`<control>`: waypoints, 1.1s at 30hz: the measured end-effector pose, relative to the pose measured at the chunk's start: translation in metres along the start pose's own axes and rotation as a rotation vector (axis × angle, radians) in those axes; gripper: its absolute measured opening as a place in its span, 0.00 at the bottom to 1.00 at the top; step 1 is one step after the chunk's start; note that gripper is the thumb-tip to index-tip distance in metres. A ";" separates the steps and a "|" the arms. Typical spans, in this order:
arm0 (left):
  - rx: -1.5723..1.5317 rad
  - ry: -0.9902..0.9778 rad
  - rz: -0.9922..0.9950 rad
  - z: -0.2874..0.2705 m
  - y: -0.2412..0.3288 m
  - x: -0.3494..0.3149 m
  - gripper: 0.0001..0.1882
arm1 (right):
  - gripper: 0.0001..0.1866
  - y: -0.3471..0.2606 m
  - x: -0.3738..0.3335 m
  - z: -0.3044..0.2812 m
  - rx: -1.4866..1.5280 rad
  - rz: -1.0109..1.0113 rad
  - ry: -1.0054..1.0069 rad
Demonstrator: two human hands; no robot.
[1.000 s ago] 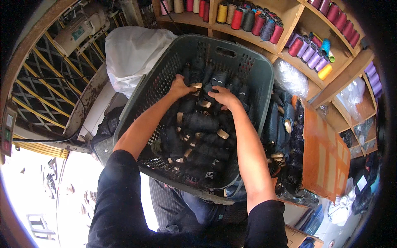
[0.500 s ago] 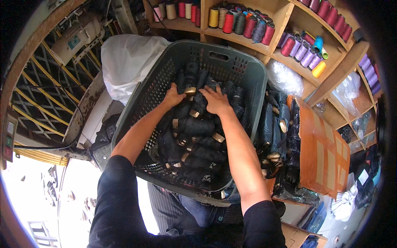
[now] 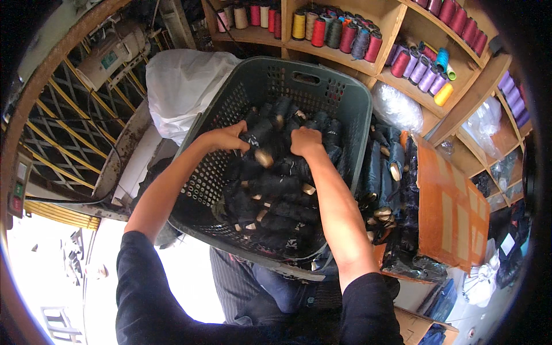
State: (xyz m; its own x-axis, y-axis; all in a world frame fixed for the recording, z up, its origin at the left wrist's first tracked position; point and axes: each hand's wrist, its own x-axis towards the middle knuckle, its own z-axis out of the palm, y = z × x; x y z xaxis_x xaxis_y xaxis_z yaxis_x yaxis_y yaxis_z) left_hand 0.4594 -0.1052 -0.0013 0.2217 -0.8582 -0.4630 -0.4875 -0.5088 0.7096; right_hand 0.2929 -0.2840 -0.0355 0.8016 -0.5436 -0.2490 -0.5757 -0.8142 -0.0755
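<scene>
Both hands deep in the grey plastic basket (image 3: 339, 95), among black thread spools (image 3: 276, 190). Left hand (image 3: 227, 138) fingers clenched on a black spool (image 3: 257, 133) near the basket's middle; right hand (image 3: 306, 141) fingers gripping spools just beside it. Above the basket, coloured thread cones (image 3: 339, 31) on wooden shelves (image 3: 402, 14).

The fingers of the left hand (image 3: 225, 138) and right hand (image 3: 305, 141) are curling down among the black spools (image 3: 276, 190), so the fingertips are hiding and the grip is not showing. The basket (image 3: 322, 92) floor is lying buried under spools. Its near rim, at 6 o'clock, is disappearing behind the forearms and dark sleeves. At 12 to 2 o'clock the shelves (image 3: 397, 23) are running off the rim, cutting off the top row of thread cones (image 3: 345, 37). At 4 o'clock, items are sitting too dark to identify.
</scene>
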 end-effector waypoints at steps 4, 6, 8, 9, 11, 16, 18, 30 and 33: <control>0.229 -0.082 0.225 0.007 -0.010 0.004 0.31 | 0.16 0.016 -0.004 -0.010 0.121 0.093 0.230; 0.312 -0.205 0.265 0.005 -0.007 0.005 0.34 | 0.15 0.017 -0.006 0.000 0.164 -0.003 0.445; 0.264 -0.354 0.222 0.011 0.001 0.003 0.34 | 0.16 0.019 0.002 -0.002 0.276 -0.109 0.284; 0.242 -0.430 0.201 0.012 0.004 0.003 0.34 | 0.17 0.020 0.006 -0.004 0.334 -0.159 0.204; 0.083 -0.491 0.173 0.009 0.000 0.005 0.32 | 0.22 0.021 0.011 -0.004 0.294 -0.259 0.050; 0.043 -0.074 -0.077 -0.011 -0.053 0.025 0.25 | 0.31 0.002 0.002 0.015 0.331 -0.230 -0.076; 0.286 -0.144 -0.213 -0.004 -0.059 0.044 0.28 | 0.32 -0.004 0.002 0.026 0.424 -0.192 -0.115; 0.675 -0.386 -0.234 0.035 -0.070 0.048 0.44 | 0.24 0.005 0.012 0.005 0.474 -0.160 -0.225; 0.671 -0.490 -0.243 0.024 -0.058 0.045 0.40 | 0.30 0.018 0.008 0.019 0.172 0.239 0.072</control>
State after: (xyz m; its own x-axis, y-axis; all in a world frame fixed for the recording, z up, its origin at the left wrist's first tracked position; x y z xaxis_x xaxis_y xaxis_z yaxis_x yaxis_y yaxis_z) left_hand 0.4773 -0.1126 -0.0761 0.0706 -0.5261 -0.8475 -0.9033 -0.3942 0.1694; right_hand 0.2862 -0.2993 -0.0574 0.6456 -0.7341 -0.2104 -0.7636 -0.6180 -0.1869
